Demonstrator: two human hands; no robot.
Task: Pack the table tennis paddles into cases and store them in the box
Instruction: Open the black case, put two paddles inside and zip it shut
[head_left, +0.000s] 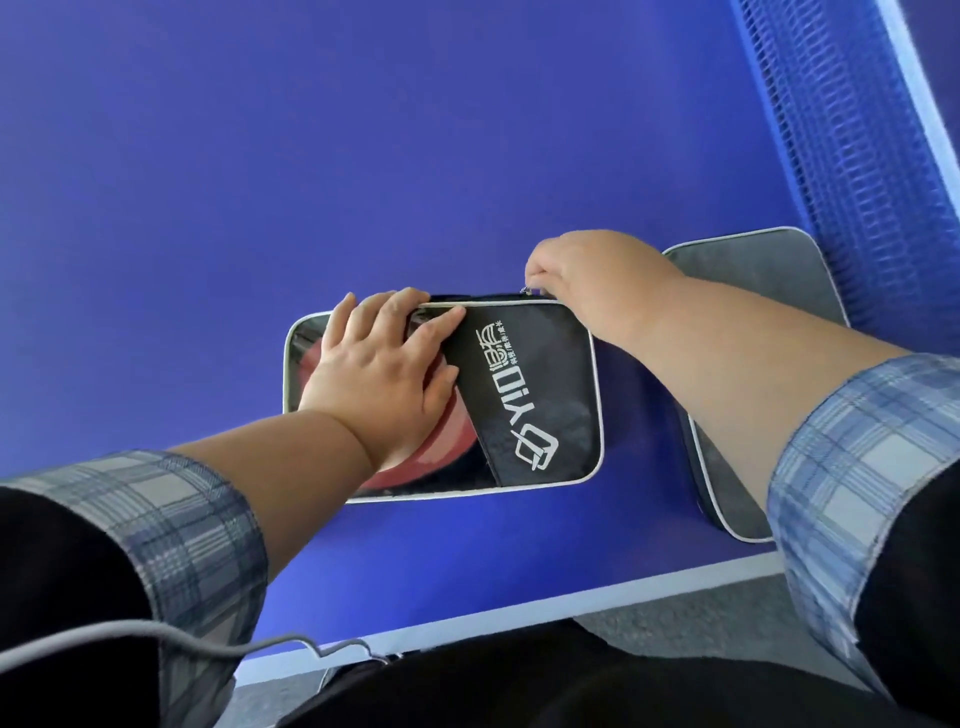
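A black paddle case (540, 395) with white piping and a white logo lies flat on the blue table tennis table (363, 156). Through its clear window a red paddle (441, 452) shows inside. My left hand (384, 374) presses flat on the case's left half, fingers spread over the window and top edge. My right hand (587, 275) pinches the zipper pull (527, 290) at the case's far right corner. A second case (753, 291), grey side up, lies to the right, partly under my right forearm.
The blue net (857, 156) runs along the right side. The table's white near edge (519, 608) lies close to my body, with grey floor beyond it. A grey cable (156, 634) hangs across my left sleeve.
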